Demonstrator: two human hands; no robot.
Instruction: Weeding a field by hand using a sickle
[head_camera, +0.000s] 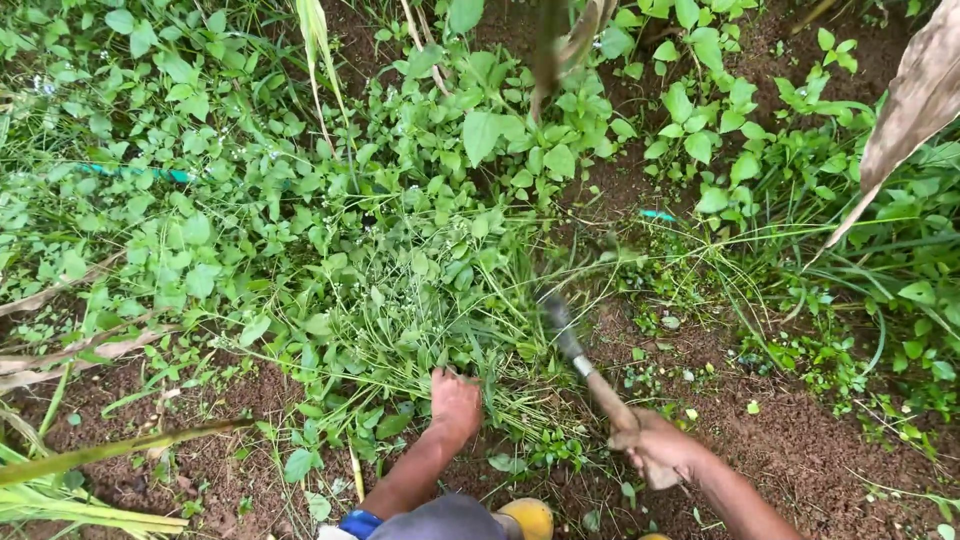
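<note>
While a yellow boot toe (528, 516) shows at the near edge of the frame, a person bends over a weedy patch of reddish-brown soil (800, 440), seen from the head camera. Just left of the boot, a blue cuff (359, 522) shows on the left arm. The left hand (455, 402) is pressed down into a clump of thin grass stems (420, 330), fingers closed around the stems at their base near the ground. To its right, the right hand (655, 447) is wrapped tight around the pale wooden handle of a short sickle (580, 358). From that fist the tool slants up and to the left, its dark blade blurred and lying against the right side of the same clump. Bare earth dotted with small seedlings lies right of the tool. At near left, a long green and yellow leaf blade (110, 450) lies across the soil. Farther off, broad-leaved weeds (480, 135) cover most of the ground. A dry brown leaf (915, 105) hangs in from the far right corner.
</note>
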